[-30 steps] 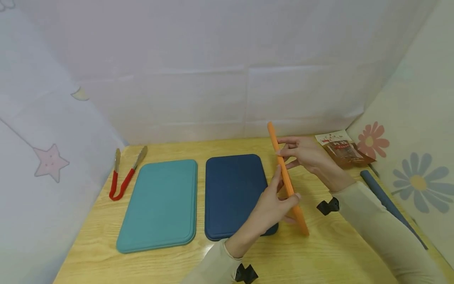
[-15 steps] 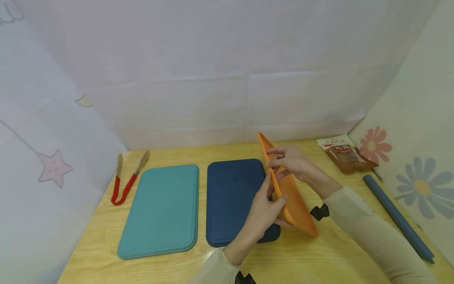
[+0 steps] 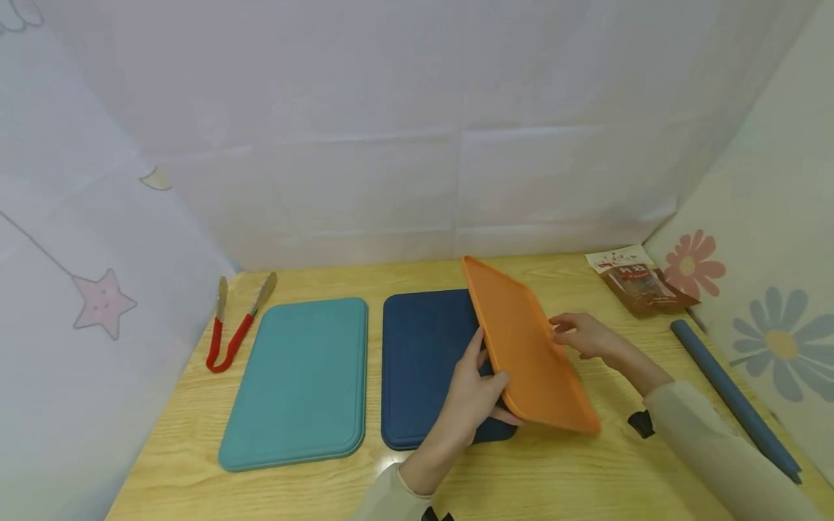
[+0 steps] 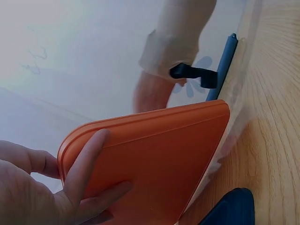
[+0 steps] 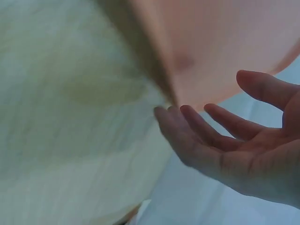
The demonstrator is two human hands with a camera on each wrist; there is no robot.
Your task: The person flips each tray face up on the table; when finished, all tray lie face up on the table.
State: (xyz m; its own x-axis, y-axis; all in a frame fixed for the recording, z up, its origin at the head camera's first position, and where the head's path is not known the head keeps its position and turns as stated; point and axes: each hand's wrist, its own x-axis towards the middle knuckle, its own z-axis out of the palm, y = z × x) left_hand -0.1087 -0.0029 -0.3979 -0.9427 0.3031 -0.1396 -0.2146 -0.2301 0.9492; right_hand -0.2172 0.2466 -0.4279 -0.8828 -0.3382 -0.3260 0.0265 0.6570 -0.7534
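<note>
Here, orange board (image 3: 531, 351) tilted, left edge pinched in left grip (image 3: 470, 391); right grip (image 3: 584, 336) loose opposite.

Right hand (image 5: 246, 152): fingers loosely curved, thumb spread, fingertips at a corner of the peach-toned board (image 5: 220, 51), can't tell if touching. Blurry tabletop (image 5: 61, 122) on the left, pale sheet (image 5: 201, 206) below the hand

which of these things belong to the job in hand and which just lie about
Job in hand:
orange tray, gripped by the left hand
right hand, near its edge

Probably just lying about:
teal tray
navy tray
red-handled tongs
brown packet
long blue-grey item
</note>
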